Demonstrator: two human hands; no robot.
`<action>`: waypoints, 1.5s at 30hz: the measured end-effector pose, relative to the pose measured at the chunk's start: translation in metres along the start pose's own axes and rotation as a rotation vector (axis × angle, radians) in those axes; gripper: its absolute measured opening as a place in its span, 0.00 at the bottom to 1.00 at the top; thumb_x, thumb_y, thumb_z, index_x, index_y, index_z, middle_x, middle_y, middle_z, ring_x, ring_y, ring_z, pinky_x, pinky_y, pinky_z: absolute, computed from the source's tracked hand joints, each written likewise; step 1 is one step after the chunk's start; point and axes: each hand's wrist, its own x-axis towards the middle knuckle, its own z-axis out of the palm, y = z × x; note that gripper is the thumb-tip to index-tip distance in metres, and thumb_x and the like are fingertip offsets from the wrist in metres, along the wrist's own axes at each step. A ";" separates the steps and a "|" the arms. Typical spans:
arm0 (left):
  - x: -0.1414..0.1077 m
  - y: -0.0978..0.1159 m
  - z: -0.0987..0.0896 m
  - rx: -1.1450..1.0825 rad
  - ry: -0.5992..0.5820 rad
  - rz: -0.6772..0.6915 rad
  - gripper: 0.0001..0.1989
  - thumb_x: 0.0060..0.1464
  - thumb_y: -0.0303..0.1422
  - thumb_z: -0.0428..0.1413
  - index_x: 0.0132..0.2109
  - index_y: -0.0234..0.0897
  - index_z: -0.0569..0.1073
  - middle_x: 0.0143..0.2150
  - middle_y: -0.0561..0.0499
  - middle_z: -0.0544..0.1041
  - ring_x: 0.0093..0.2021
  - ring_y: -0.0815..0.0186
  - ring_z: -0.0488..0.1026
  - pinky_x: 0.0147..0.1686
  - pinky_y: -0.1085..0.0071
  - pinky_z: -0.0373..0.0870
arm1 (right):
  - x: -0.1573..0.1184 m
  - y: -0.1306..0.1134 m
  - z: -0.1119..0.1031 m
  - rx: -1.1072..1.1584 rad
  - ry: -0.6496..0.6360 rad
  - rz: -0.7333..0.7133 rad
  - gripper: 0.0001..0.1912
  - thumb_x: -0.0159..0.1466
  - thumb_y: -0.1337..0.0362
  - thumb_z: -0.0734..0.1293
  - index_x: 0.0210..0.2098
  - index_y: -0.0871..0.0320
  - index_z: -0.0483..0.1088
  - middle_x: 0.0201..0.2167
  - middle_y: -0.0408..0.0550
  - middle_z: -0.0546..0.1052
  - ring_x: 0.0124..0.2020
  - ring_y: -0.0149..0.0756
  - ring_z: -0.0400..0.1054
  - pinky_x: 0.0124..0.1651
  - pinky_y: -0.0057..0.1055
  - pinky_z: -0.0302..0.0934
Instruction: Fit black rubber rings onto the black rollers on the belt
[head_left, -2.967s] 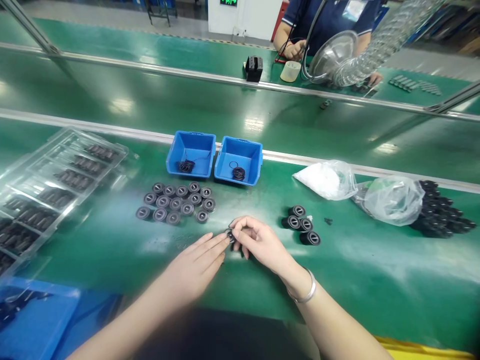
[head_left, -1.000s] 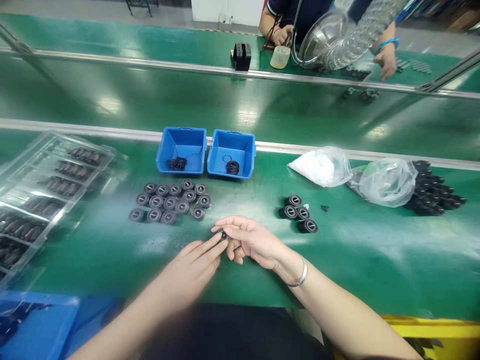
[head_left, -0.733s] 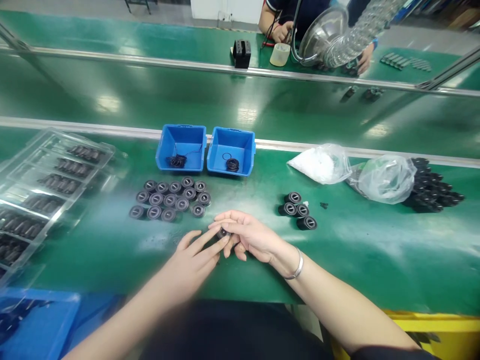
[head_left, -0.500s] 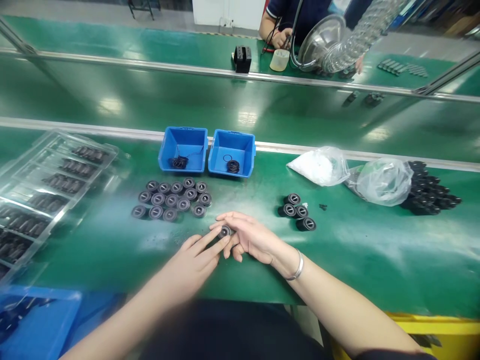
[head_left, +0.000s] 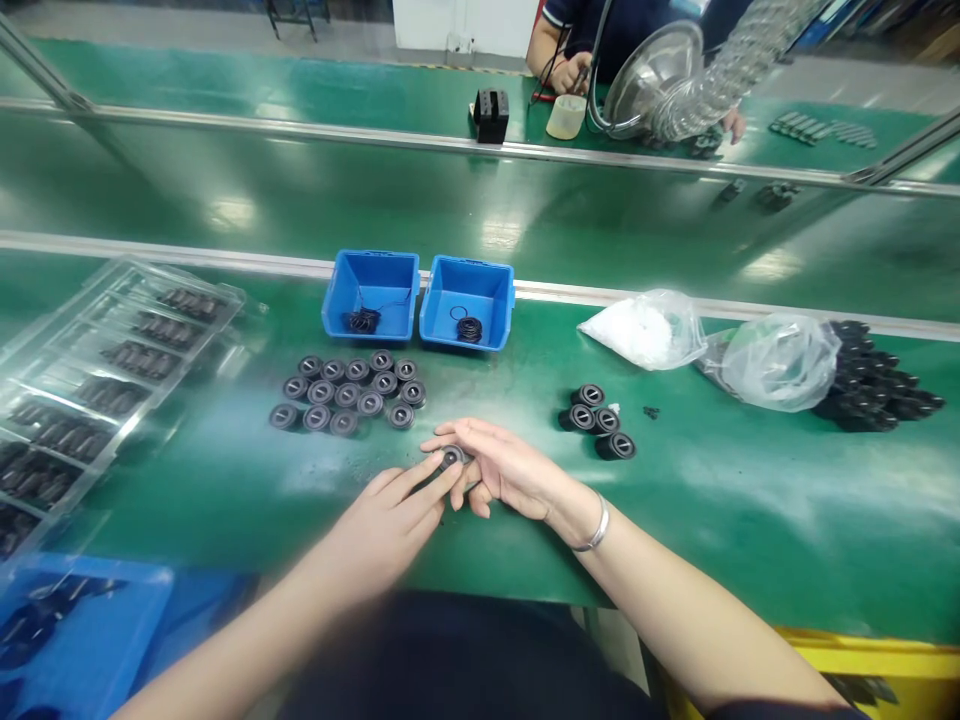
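Between my two hands is a small round black part (head_left: 451, 457), its ringed top facing up. My left hand (head_left: 405, 505) has two fingers pressed on its rim, with the thumb mostly hidden. Around its far side curl the fingers of my right hand (head_left: 499, 470); a metal bangle (head_left: 598, 524) circles that wrist. To the left, beyond my hands, several black round parts (head_left: 345, 396) with slotted tops stand in rows. A smaller group of the same parts (head_left: 616, 446) stands to the right, beside a few tiny black pieces (head_left: 651, 412).
Two blue bins (head_left: 371, 296) hold black rings. Clear compartment trays (head_left: 142, 400) with dark parts lie at left. Plastic bags, one of white pieces (head_left: 637, 332), and a black parts pile (head_left: 874, 380) lie right. Across the bench, a person (head_left: 570, 72) works beside a fume hose (head_left: 705, 95).
The view has shifted slightly, moving the bench and its things a little in the picture. Both hands stay on the black part with almost the same grip.
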 end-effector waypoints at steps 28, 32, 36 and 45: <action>0.002 0.019 0.006 0.016 -0.015 -0.085 0.17 0.63 0.22 0.45 0.53 0.30 0.73 0.69 0.42 0.60 0.70 0.51 0.52 0.53 0.59 0.63 | -0.003 0.003 0.002 -0.037 0.013 -0.050 0.15 0.69 0.54 0.63 0.50 0.56 0.63 0.39 0.47 0.76 0.22 0.27 0.72 0.16 0.20 0.64; -0.002 0.014 0.006 0.003 0.066 -0.065 0.17 0.63 0.22 0.44 0.54 0.29 0.73 0.67 0.39 0.63 0.69 0.52 0.56 0.57 0.57 0.62 | 0.000 0.005 0.002 -0.073 0.045 -0.074 0.13 0.67 0.57 0.65 0.48 0.55 0.63 0.40 0.44 0.74 0.18 0.22 0.68 0.13 0.18 0.60; -0.005 0.008 0.002 0.000 0.018 -0.013 0.17 0.62 0.20 0.44 0.50 0.27 0.74 0.67 0.36 0.63 0.69 0.50 0.55 0.58 0.55 0.61 | 0.001 0.006 0.002 -0.084 0.062 -0.072 0.13 0.68 0.57 0.65 0.47 0.55 0.62 0.40 0.43 0.73 0.16 0.21 0.67 0.12 0.18 0.58; -0.001 0.019 0.009 0.043 -0.032 -0.057 0.18 0.61 0.21 0.44 0.54 0.23 0.71 0.67 0.29 0.60 0.69 0.46 0.53 0.58 0.52 0.61 | -0.001 0.009 0.004 -0.128 0.076 -0.141 0.12 0.69 0.57 0.64 0.47 0.55 0.61 0.36 0.42 0.72 0.17 0.21 0.66 0.14 0.19 0.61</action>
